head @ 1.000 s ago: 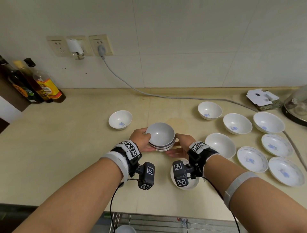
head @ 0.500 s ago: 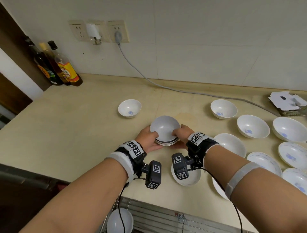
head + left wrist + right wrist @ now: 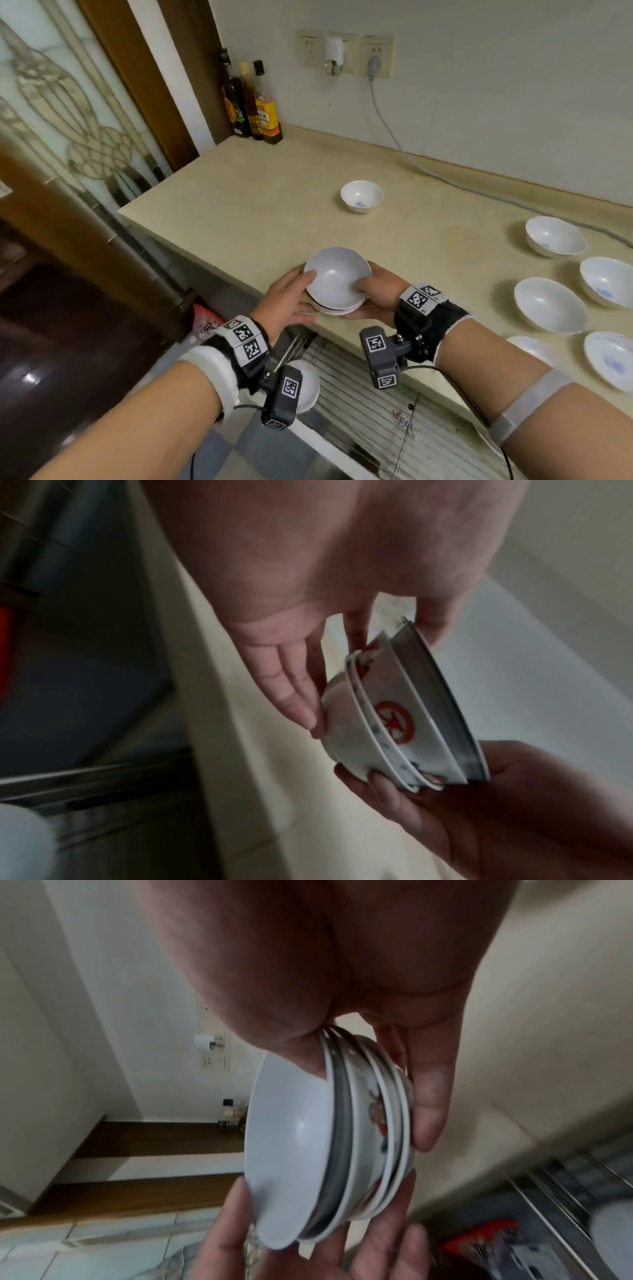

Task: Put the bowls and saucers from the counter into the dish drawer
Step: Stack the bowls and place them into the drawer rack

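Observation:
A stack of white bowls (image 3: pixel 337 281), grey inside on top and red-patterned outside (image 3: pixel 394 723), is held above the counter's front edge (image 3: pixel 260 219). My left hand (image 3: pixel 310 294) grips its left side, thumb on the rim and fingers underneath. My right hand (image 3: pixel 356 301) grips the right side the same way (image 3: pixel 428 1096). Below, the dish drawer (image 3: pixel 363 387) stands open, and one white bowl (image 3: pixel 308 387) in it is partly hidden by my left wrist camera. A small bowl (image 3: pixel 361 195) and several bowls (image 3: pixel 549 305) and saucers (image 3: pixel 613 363) sit on the counter.
Three bottles (image 3: pixel 253 102) stand in the counter's back left corner. A grey cord (image 3: pixel 411 161) runs from the wall socket (image 3: pixel 375 56) along the back. A glass door panel (image 3: pixel 68 120) is at the left, and a red packet (image 3: pixel 205 318) lies on the floor.
Both hands have carried the stack of bowls from the middle of the counter toward its front edge, above the open drawer. The head view has swung left.

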Motion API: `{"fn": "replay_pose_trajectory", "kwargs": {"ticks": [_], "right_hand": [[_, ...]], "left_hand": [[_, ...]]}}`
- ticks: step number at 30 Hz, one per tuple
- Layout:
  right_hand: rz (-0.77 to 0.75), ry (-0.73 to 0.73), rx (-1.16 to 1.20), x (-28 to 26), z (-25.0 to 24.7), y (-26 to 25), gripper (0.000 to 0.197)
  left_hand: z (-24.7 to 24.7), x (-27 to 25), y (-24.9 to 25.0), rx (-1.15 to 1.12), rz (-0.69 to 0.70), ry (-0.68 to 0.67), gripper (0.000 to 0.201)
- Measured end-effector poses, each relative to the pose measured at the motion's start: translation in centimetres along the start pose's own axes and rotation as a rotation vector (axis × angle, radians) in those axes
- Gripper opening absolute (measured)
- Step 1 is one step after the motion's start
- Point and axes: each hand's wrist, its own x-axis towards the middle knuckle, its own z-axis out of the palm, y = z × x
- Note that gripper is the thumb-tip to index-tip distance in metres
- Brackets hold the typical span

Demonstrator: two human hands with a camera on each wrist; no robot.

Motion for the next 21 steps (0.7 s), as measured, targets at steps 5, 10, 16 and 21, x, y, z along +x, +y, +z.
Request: {"fn": "replay_pose_trajectory", "kwargs": {"ticks": [5,10,16,21], "right_hand": [[0.023,-0.127,0.131,-2.7,5.5,4.4,0.047],[0.143,-0.150,0.228,-4.1,7.6,9.8,0.057],[0.287,-0.072,0.263,-5.1,5.6,14.2,0.049],[0.370,-0.061,0.234,-4.9,3.3,16.8,0.039]], "left_hand": [[-6.1,-4.5,-7.2,-0.018,-0.017,0.295,0.034],[-8.9,-5.4,-16.8,0.164,-0.423,0.587,0.091],[-5.9,-4.2,-21.4,-0.077,-0.592,0.367,0.117],[-4.4,-3.5,-20.3,-0.288,-0.511,0.413,0.054]]}}
